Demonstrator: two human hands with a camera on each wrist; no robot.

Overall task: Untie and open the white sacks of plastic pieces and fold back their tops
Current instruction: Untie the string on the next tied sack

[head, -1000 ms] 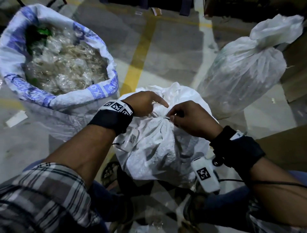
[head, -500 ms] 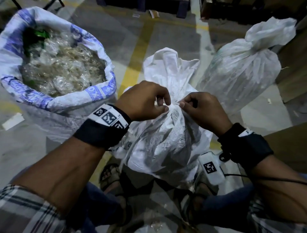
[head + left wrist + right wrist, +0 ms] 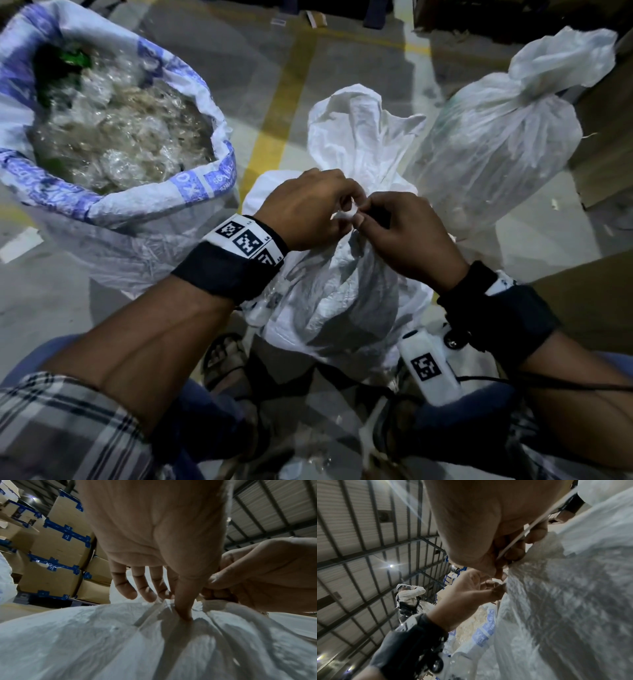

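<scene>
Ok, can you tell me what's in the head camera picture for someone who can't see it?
Two hands, left hand and right hand, pinch the tied neck of a white sack. An open sack of clear plastic pieces stands left, another tied sack right.

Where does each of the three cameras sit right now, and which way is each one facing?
Head: looks down from above at the middle sack, both hands at its tied neck; forearms and knees show.
Left wrist: sits under the left hand, looks along the fingers over the sack toward stacked boxes.
Right wrist: sits under the right hand, looks up past the sack to the roof; left hand shows.
All three share the neck and both hands.
</scene>
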